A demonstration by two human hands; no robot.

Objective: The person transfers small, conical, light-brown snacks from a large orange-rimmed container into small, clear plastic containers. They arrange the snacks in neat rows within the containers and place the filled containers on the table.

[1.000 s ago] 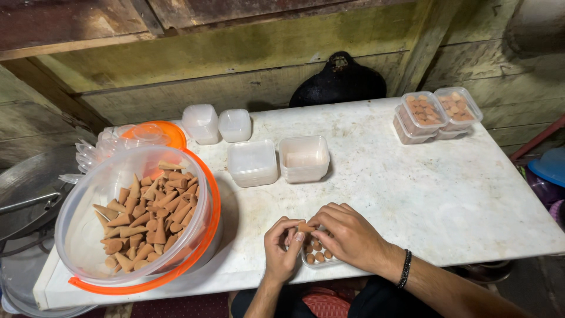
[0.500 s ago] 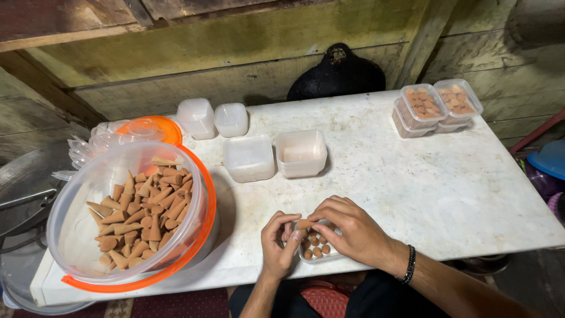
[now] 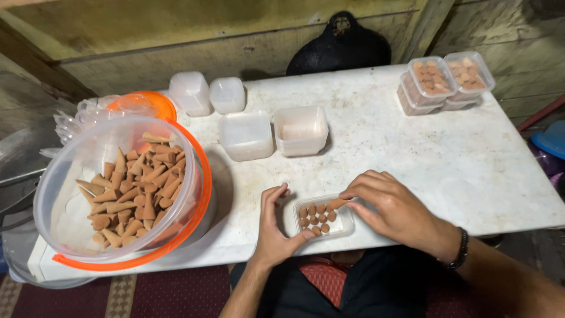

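Head view: both hands (image 3: 276, 227) (image 3: 395, 209) flank small tray (image 3: 321, 218) at table edge (image 3: 412, 232)

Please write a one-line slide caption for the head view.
Two hands, left hand and right hand, steady a small clear box of brown cones on a white table.
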